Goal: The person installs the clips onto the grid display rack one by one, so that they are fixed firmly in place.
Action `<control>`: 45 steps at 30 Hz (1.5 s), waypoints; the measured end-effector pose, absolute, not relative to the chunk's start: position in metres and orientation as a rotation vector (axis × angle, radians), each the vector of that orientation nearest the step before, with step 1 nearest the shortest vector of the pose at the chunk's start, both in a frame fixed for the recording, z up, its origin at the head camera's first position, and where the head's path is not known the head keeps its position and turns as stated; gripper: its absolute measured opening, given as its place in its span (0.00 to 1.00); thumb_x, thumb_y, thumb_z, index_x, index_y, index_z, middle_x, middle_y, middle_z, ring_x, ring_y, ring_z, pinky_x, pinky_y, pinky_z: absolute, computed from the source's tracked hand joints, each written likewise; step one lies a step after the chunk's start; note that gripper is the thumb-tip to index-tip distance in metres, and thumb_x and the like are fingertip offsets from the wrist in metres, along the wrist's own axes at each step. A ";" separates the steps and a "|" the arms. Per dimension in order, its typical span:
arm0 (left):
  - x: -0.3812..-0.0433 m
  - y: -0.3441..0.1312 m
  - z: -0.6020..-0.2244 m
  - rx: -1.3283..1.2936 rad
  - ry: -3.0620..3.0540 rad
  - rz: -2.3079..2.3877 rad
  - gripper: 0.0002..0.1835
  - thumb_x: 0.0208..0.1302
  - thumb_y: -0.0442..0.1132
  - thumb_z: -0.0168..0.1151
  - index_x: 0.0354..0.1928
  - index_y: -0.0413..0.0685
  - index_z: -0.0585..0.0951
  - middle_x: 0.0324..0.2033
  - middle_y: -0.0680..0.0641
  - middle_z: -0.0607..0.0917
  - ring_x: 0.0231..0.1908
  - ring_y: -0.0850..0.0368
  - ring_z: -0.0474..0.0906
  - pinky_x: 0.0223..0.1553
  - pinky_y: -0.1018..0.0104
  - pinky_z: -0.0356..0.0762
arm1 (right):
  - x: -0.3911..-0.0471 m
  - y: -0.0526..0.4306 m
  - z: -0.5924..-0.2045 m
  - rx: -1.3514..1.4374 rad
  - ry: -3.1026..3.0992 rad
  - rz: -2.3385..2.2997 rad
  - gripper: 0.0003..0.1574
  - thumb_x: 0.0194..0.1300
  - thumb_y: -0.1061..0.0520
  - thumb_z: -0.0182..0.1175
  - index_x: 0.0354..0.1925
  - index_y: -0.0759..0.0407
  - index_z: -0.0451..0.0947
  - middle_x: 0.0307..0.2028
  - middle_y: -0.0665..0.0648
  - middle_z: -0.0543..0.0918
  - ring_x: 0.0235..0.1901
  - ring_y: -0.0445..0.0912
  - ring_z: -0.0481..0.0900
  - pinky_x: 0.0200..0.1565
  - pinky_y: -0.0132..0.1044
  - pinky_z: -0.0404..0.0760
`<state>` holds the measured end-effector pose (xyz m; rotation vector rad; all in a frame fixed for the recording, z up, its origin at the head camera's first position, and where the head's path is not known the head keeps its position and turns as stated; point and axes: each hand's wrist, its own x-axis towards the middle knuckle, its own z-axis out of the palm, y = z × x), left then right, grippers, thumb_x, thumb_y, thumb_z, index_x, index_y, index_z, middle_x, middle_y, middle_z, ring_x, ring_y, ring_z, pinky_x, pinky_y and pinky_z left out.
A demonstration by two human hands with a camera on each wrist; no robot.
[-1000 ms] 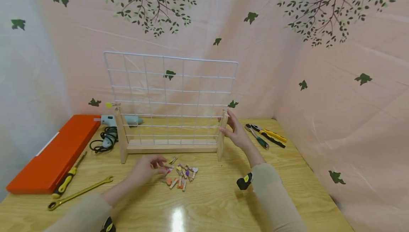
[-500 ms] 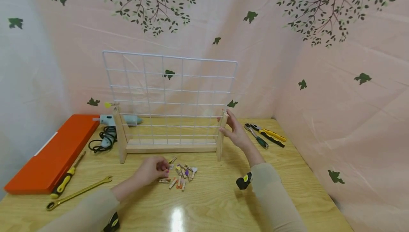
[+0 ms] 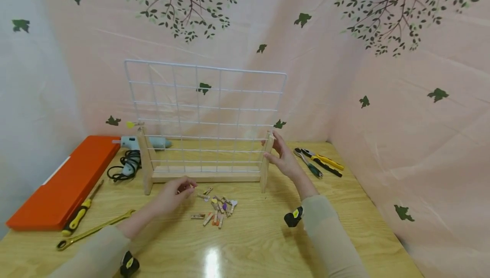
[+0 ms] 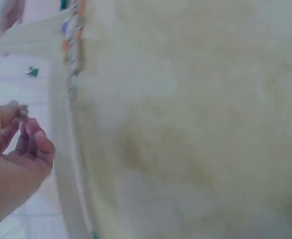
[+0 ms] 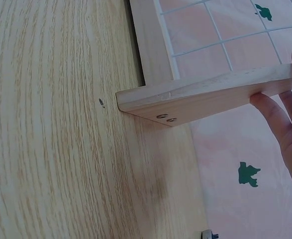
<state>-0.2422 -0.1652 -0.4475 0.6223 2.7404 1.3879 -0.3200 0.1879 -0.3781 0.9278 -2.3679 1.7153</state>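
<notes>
My left hand (image 3: 171, 196) is lifted a little above the table, left of the pile of small wooden clothespins (image 3: 216, 209). Between its thumb and forefinger it pinches one clothespin (image 4: 23, 111), mostly hidden by the fingers. The pile's pegs carry small coloured shapes, among them purple, orange and white. Behind them stands a wooden frame (image 3: 206, 177) bearing an upright white wire grid (image 3: 208, 109). My right hand (image 3: 285, 160) holds the upper part of the frame's right post (image 5: 210, 94), thumb on one side and fingers on the other. A peg with a yellow shape (image 3: 131, 125) sits atop the left post.
On the left lie an orange case (image 3: 63, 184), a glue gun (image 3: 132, 144) with coiled black cord, a screwdriver (image 3: 78, 218) and a wrench (image 3: 95, 230). Green-handled pliers (image 3: 308, 164) and yellow-and-black pliers (image 3: 323, 162) lie right of the frame. A cloth backdrop rises behind.
My left hand closed on a clothespin with a pink part at the pile's left edge, then drew up and leftwards with it. The right hand stays on the post.
</notes>
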 end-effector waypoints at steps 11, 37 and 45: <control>-0.234 -0.200 -0.382 0.480 2.750 1.908 0.15 0.62 0.44 0.54 0.46 0.42 0.75 0.31 0.47 0.80 0.28 0.60 0.77 0.31 0.71 0.77 | -0.323 0.188 -0.381 0.944 -2.342 1.718 0.44 0.59 0.70 0.52 0.67 0.63 0.41 0.55 0.75 0.65 0.59 0.65 0.59 0.47 0.50 0.74; -0.281 -0.249 -0.305 -0.606 1.790 3.421 0.25 0.25 0.41 0.76 0.33 0.39 0.84 0.29 0.48 0.85 0.31 0.57 0.79 0.43 0.70 0.75 | -0.325 0.190 -0.378 0.865 -2.424 1.733 0.46 0.59 0.68 0.54 0.68 0.51 0.43 0.57 0.70 0.66 0.61 0.59 0.59 0.50 0.53 0.71; -0.292 -0.240 -0.308 -0.603 1.770 3.398 0.26 0.23 0.42 0.77 0.33 0.40 0.84 0.29 0.49 0.85 0.35 0.58 0.78 0.47 0.71 0.72 | -0.325 0.191 -0.380 0.888 -2.396 1.756 0.46 0.59 0.68 0.54 0.68 0.54 0.42 0.57 0.72 0.64 0.60 0.61 0.59 0.46 0.48 0.75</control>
